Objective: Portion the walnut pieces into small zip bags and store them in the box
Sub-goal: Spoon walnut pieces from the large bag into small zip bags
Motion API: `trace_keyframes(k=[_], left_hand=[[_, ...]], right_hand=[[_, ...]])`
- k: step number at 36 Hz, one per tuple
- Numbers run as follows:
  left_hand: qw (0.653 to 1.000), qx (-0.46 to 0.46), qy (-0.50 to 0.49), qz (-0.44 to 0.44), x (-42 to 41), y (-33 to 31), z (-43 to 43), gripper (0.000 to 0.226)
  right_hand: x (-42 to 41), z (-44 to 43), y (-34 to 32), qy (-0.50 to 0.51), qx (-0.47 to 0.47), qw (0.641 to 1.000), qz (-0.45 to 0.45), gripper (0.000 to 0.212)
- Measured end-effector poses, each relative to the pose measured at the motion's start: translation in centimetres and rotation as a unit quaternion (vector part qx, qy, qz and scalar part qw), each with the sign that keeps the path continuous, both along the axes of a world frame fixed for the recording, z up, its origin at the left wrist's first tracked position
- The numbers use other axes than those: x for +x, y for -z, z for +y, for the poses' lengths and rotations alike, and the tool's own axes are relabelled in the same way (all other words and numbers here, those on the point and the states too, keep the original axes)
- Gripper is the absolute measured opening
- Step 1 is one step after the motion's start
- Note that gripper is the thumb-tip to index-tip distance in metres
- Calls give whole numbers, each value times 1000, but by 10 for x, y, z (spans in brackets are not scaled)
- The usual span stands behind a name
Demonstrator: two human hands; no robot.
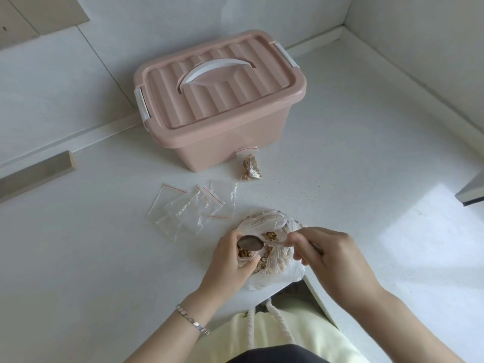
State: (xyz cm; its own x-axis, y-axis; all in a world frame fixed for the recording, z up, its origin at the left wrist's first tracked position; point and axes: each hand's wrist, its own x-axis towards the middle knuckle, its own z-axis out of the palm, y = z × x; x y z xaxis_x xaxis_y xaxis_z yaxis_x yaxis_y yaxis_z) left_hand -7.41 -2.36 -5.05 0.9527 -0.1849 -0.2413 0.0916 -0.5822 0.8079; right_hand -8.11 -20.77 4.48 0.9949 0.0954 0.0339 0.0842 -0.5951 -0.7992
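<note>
Left hand [230,259] pinches bag [245,254] open, lower centre; right hand [327,255] grips spoon [251,243], best tipped squarely over its mouth.

White speckled counter [340,153] with a closed box, bags and a wooden strip on it.

The pink box [225,142] stands toward the far side, its lid on and white handle folded flat. A filled zip bag [251,167] of walnut pieces lies just in front of the box, its sealed top touching the box's near wall. Nearer and left of it, several empty zip bags [188,208] lie flat, overlapping. A large clear bag of walnut pieces [282,260] sits open at the near edge. A wooden strip [36,174] lies at the far left.
</note>
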Motion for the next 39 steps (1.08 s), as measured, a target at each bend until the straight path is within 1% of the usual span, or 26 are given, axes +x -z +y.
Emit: trace_keyframes(k=[2,4,5,7,9,11,13,15,18,23,25,29,33,36,39], left_hand=[[1000,-14,-16,1,-1,2,3,35],[998,-38,-43,-15,-2,0,5,34],[996,-58,-65,-29,-2,-3,5,34],[985,-106,-123,-62,-3,-10,6,34],[970,-138,-170,-105,-4,-15,6,35],[959,-156,-189,-140,-2,-21,7,36],[961,-157,-175,-148,2,-26,6,33],[969,-142,-142,-140,8,-29,5,36],[979,-130,-118,-105,17,-28,4,37],[986,-89,-118,-74,47,-33,1,25],[988,-68,-127,-62,66,-34,-1,24],[986,-20,-162,-29,103,-31,-9,30],[986,-6,-167,21,128,-21,-24,37],[985,19,-166,49,144,-10,-37,44],[981,10,-183,67,158,-2,-51,44]], right_hand=[[1,-1,-3,10,11,1000,-7,56],[3,-6,-8,51,46,998,-10,38],[4,-9,-11,79,70,994,-15,35],[6,-16,-16,133,104,985,-30,43],[6,-23,-18,166,110,979,-42,52],[5,-28,-16,171,98,980,-33,56],[4,-30,-12,166,88,982,-6,55],[2,-29,-6,158,77,984,22,49],[0,-27,4,141,64,986,57,48],[1,-24,20,130,52,984,110,44],[4,-24,27,126,35,985,117,45],[12,-24,38,110,5,987,120,50],[19,-26,45,121,-4,984,130,41],[21,-27,47,119,1,983,136,39],[22,-28,48,122,7,983,137,39]])
